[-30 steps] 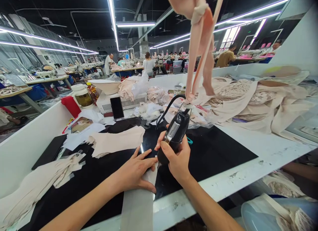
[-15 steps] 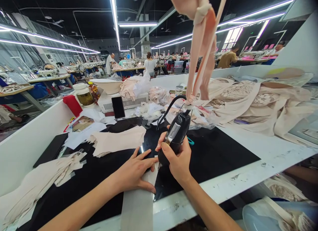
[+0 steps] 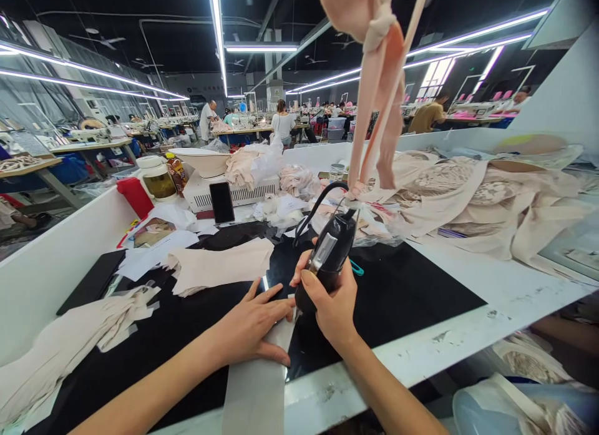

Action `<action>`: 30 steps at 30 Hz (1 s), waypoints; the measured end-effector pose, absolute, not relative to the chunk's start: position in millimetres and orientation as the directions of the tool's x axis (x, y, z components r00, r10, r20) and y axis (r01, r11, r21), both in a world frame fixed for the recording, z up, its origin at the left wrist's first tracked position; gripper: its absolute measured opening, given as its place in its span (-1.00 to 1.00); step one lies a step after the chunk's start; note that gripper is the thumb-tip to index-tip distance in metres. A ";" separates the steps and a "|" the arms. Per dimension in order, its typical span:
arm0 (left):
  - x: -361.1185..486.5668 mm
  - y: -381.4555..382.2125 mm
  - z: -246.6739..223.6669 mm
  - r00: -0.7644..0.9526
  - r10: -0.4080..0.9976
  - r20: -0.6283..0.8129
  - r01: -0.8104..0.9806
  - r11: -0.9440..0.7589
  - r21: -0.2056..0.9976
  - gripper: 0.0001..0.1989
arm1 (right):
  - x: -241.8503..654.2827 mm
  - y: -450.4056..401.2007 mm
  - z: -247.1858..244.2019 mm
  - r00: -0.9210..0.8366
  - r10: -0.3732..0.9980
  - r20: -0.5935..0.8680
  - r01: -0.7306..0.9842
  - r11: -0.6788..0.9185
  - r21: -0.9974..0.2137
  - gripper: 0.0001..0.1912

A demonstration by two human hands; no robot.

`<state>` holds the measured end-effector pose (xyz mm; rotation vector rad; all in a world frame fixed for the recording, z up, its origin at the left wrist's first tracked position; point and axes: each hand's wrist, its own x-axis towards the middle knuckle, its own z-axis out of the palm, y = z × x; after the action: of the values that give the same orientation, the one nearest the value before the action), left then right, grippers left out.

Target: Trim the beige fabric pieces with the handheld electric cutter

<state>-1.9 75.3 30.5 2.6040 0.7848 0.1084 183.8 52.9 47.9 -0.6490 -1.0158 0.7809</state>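
1. My landmark is the black mat (image 3: 397, 298), smooth and glossy, laid on a white, scuffed surface (image 3: 449, 338).
2. Soft beige cloth pieces (image 3: 222, 266) lie flat in a ragged-edged stack on the mat's far-left part; a creased, gathered bundle (image 3: 70, 347) spreads over its left edge.
3. Beyond the mat's far right edge sits a rumpled beige heap (image 3: 449, 191); knotted peach fabric (image 3: 374, 98) hangs above the mat's far side.
4. The black tool (image 3: 330, 248) is rounded and shiny, with a silvery plate and a dark cord (image 3: 313, 211) arching from its far end. It stands tilted over the mat's middle.
5. A flat pale strip (image 3: 255, 397) runs from the mat's middle past its near edge.
6. My left hand (image 3: 259, 322) lies palm down on the strip, fingers spread wide.
7. My right hand (image 3: 330, 301) wraps firmly round the tool's body, thumb on top.
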 end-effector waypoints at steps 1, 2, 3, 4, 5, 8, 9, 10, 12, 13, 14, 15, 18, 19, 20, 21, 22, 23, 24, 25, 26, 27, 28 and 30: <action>-2.2 75.6 29.8 0.839 0.543 -0.042 0.510 -0.756 0.410 -0.57 | 183.8 52.8 47.7 0.311 0.816 0.488 -0.260 0.566 -0.782 -0.76; -2.5 76.0 29.4 0.840 0.541 -0.040 0.508 -0.757 0.411 -0.56 | 183.9 52.8 47.8 0.312 0.816 0.487 -0.257 0.566 -0.783 -0.77; -2.6 76.2 29.2 0.841 0.540 -0.040 0.506 -0.757 0.413 -0.55 | 184.1 52.8 48.0 0.317 0.815 0.486 -0.255 0.567 -0.783 -0.77; -2.6 76.4 29.1 0.841 0.539 -0.040 0.505 -0.757 0.415 -0.54 | 184.3 52.8 48.3 0.323 0.813 0.485 -0.255 0.568 -0.782 -0.76; -2.5 76.5 29.1 0.842 0.538 -0.039 0.503 -0.757 0.418 -0.54 | 184.6 52.9 48.8 0.328 0.810 0.486 -0.257 0.571 -0.780 -0.76; -2.0 76.4 29.4 0.846 0.532 -0.024 0.492 -0.764 0.417 -0.53 | 184.9 53.4 49.9 0.333 0.807 0.488 -0.273 0.577 -0.770 -0.74; -1.9 76.4 29.4 0.847 0.531 -0.015 0.489 -0.767 0.416 -0.53 | 184.7 53.4 50.1 0.329 0.809 0.487 -0.278 0.576 -0.769 -0.74; -1.9 76.3 29.4 0.847 0.531 -0.010 0.486 -0.768 0.417 -0.53 | 184.4 53.3 50.2 0.327 0.812 0.483 -0.283 0.572 -0.770 -0.74; -2.0 76.3 29.5 0.847 0.531 -0.013 0.485 -0.764 0.425 -0.52 | 183.4 52.9 50.1 0.327 0.821 0.468 -0.287 0.558 -0.779 -0.71; -2.0 76.3 29.5 0.847 0.531 -0.018 0.486 -0.761 0.429 -0.51 | 182.9 52.6 50.0 0.331 0.824 0.460 -0.285 0.552 -0.783 -0.70; -2.1 76.3 29.7 0.847 0.531 -0.020 0.486 -0.760 0.432 -0.51 | 182.3 52.3 50.0 0.333 0.826 0.455 -0.282 0.547 -0.788 -0.70; -2.2 76.3 29.8 0.848 0.530 -0.019 0.485 -0.760 0.432 -0.51 | 181.8 52.1 50.1 0.336 0.827 0.451 -0.277 0.544 -0.792 -0.71; -2.1 76.2 30.1 0.851 0.526 -0.006 0.478 -0.769 0.424 -0.50 | 180.9 51.5 51.2 0.341 0.823 0.454 -0.251 0.545 -0.800 -0.73; -2.1 76.2 30.1 0.851 0.526 -0.005 0.479 -0.771 0.421 -0.49 | 180.7 51.2 51.7 0.339 0.823 0.456 -0.243 0.545 -0.803 -0.74; -2.0 76.2 29.9 0.849 0.528 -0.006 0.481 -0.770 0.420 -0.49 | 180.7 50.9 52.0 0.334 0.824 0.457 -0.239 0.543 -0.805 -0.74; -2.0 76.2 29.7 0.848 0.530 -0.009 0.484 -0.767 0.420 -0.49 | 180.7 50.4 52.2 0.328 0.825 0.459 -0.239 0.543 -0.805 -0.75; -2.0 76.3 29.4 0.846 0.533 -0.014 0.488 -0.764 0.422 -0.49 | 180.7 49.7 52.0 0.324 0.827 0.459 -0.246 0.543 -0.803 -0.76; -2.0 76.3 29.2 0.845 0.535 -0.021 0.492 -0.760 0.425 -0.48 | 180.8 48.8 51.5 0.324 0.829 0.456 -0.259 0.541 -0.800 -0.76; -2.0 76.3 29.0 0.844 0.536 -0.026 0.494 -0.757 0.427 -0.48 | 180.9 47.6 50.7 0.326 0.832 0.450 -0.276 0.539 -0.796 -0.75; -1.9 76.3 29.0 0.844 0.535 -0.030 0.495 -0.756 0.428 -0.47 | 181.0 46.3 49.5 0.329 0.834 0.442 -0.292 0.535 -0.792 -0.74; -1.8 76.3 29.1 0.845 0.534 -0.031 0.494 -0.757 0.427 -0.47 | 181.0 44.8 48.2 0.329 0.838 0.436 -0.306 0.531 -0.790 -0.73; -1.5 76.3 29.4 0.845 0.534 -0.029 0.494 -0.759 0.423 -0.46 | 180.9 43.3 47.0 0.324 0.841 0.433 -0.317 0.528 -0.788 -0.72; -1.3 76.3 30.0 0.844 0.535 -0.027 0.496 -0.761 0.418 -0.45 | 180.6 41.8 46.0 0.314 0.844 0.434 -0.322 0.525 -0.788 -0.71; -0.7 76.2 31.8 0.843 0.537 -0.029 0.500 -0.762 0.412 -0.43 | 179.8 39.6 45.2 0.299 0.844 0.446 -0.321 0.529 -0.785 -0.72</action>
<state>-0.7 76.2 31.8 2.6119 0.7702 0.1267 179.8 39.6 45.2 -0.6369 -0.9777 0.8468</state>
